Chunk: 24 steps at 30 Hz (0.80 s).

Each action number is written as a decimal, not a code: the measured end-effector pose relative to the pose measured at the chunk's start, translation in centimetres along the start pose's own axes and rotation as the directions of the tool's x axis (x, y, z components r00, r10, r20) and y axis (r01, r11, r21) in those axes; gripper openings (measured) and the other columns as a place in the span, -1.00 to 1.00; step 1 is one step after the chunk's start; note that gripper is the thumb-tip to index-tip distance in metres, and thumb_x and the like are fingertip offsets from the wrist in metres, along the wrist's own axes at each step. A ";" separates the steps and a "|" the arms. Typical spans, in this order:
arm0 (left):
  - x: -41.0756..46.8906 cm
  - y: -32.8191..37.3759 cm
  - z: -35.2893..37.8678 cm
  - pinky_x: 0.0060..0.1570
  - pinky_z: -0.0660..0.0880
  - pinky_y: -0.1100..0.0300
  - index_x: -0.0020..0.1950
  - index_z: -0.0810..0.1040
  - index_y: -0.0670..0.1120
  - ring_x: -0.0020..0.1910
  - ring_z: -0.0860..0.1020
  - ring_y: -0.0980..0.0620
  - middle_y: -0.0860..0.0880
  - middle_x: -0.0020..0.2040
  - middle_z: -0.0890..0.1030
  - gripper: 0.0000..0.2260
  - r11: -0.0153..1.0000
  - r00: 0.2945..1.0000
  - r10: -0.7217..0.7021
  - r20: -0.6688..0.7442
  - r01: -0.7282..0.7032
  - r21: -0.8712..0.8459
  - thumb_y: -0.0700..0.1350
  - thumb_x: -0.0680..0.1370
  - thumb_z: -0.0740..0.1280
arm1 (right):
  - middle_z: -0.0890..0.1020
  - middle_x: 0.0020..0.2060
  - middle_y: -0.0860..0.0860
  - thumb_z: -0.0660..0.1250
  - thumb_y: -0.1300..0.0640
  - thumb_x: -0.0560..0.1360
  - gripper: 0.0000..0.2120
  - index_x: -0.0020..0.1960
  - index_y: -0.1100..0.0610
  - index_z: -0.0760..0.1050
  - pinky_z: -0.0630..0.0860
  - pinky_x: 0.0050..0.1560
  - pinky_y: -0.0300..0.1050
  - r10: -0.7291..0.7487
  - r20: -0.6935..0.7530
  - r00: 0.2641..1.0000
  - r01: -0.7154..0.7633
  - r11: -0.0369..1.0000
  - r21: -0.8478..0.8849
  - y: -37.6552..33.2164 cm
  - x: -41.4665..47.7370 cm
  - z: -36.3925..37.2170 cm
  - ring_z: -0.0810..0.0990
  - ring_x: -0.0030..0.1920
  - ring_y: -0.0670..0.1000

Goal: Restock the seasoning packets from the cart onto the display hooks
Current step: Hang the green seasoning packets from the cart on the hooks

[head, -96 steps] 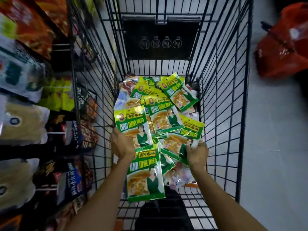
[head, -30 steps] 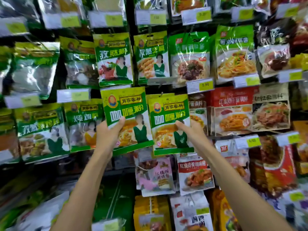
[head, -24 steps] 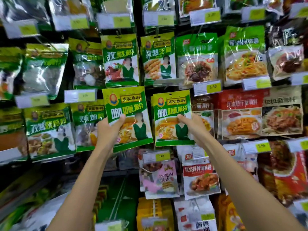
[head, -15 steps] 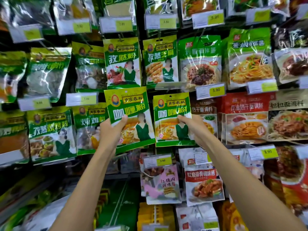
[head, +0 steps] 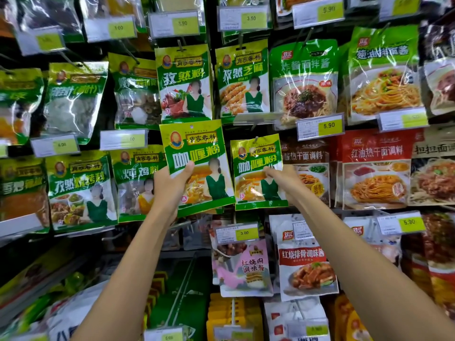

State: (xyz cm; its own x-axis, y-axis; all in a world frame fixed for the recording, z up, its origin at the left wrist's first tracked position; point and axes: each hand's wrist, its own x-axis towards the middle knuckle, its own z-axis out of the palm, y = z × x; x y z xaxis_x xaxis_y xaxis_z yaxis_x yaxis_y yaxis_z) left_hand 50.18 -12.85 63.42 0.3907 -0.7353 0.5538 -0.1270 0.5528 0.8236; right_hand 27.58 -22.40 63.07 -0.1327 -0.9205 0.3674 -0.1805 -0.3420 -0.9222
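left hand (head: 172, 187) gripped the first curry powder packet (head: 197, 153) at its lower left edge, thumb on the front, fingers behind. the packet was raised in front of the display and tilted a little, with its top just under the cumin powder packet (head: 184, 82). right hand (head: 283, 177) pinched the second curry powder packet (head: 256, 168) by its right edge. that one's top sat at a display hook (head: 256, 139), below a clear tag holder (head: 256, 118). the hook tip seemed to be at the hang hole, but i could not tell if it was threaded through. cart not in view.

step in hand, as judged: hanging the second packet, with the first one waiting.

to do it well:
- keep the packet flat and square to the hook so the hole doesn't fold shut
- steady the top edge, since a side pinch lets the foil twist
- slide it back along the hook until it hangs free, then let go
- keep the first packet off the neighbouring stewed chicken packet (head: 138, 183) so nothing gets knocked off
- thread the first packet on the same hook next, front facing out

risk: the glossy film could slip, or the hole could tear if forced.
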 end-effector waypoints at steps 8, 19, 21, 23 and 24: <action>-0.8 -0.7 0.9 0.16 0.49 -0.20 -0.08 0.54 -0.01 0.07 0.60 -0.19 -0.17 0.01 0.64 -0.94 0.999 0.999 -0.030 0.039 0.031 -0.021 -0.06 0.50 0.39 | 0.49 -0.15 0.14 0.25 -0.01 0.58 -0.66 0.06 0.30 0.43 0.35 -0.17 -0.10 -0.092 -0.042 0.995 0.071 0.932 -0.355 1.0 0.9 0.6 0.48 -0.11 0.12; -3.5 -2.4 4.1 0.08 0.53 -0.22 -0.14 0.56 0.00 -0.05 0.65 -0.18 -0.14 -0.12 0.70 -0.90 0.993 0.978 -0.095 0.188 0.107 -0.057 -0.01 0.46 0.43 | 0.60 -0.10 0.00 0.28 -0.05 0.55 -0.79 0.00 0.10 0.53 0.48 -0.02 -0.25 -0.297 0.167 0.940 0.262 0.944 0.203 -1.6 -7.0 0.8 0.57 -0.09 -0.13; -3.7 -2.4 4.7 0.07 0.54 -0.21 -0.18 0.58 0.00 -0.09 0.66 -0.13 -0.08 -0.18 0.70 -0.91 0.994 0.972 -0.085 0.221 0.097 -0.045 -0.02 0.48 0.42 | 0.59 -0.14 0.12 0.30 0.01 0.55 -0.73 -0.01 0.24 0.54 0.46 -0.01 -0.16 -0.289 0.150 0.945 0.250 0.940 0.231 -1.8 -7.2 0.9 0.57 -0.09 0.00; -3.8 -2.4 5.1 0.09 0.53 -0.20 -0.17 0.60 -0.06 -0.09 0.65 -0.14 -0.10 -0.18 0.70 -0.85 0.998 0.971 -0.064 0.231 0.064 0.006 0.01 0.49 0.40 | 0.55 -0.22 0.16 0.28 0.06 0.57 -0.72 -0.05 0.31 0.52 0.44 -0.01 -0.11 -0.282 0.139 0.949 0.238 0.934 0.267 -1.7 -7.1 0.8 0.54 -0.13 0.06; -3.6 -2.2 5.0 0.08 0.55 -0.13 -0.10 0.60 -0.16 -0.07 0.63 -0.15 -0.15 -0.14 0.68 -0.74 0.997 0.977 -0.028 0.213 0.012 0.075 0.05 0.50 0.38 | 0.52 -0.24 0.20 0.27 0.08 0.57 -0.71 -0.06 0.34 0.51 0.44 0.01 -0.06 -0.277 0.140 0.951 0.231 0.933 0.277 -1.5 -6.9 0.7 0.52 -0.15 0.08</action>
State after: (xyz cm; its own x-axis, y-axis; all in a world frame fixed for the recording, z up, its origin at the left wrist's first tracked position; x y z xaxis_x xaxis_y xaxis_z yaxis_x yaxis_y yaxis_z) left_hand 44.45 -13.40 60.19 0.1907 -0.8173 0.5438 -0.1899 0.5128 0.8372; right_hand 29.49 -15.63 61.83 0.0603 -0.8067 0.5879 0.0713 -0.5840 -0.8086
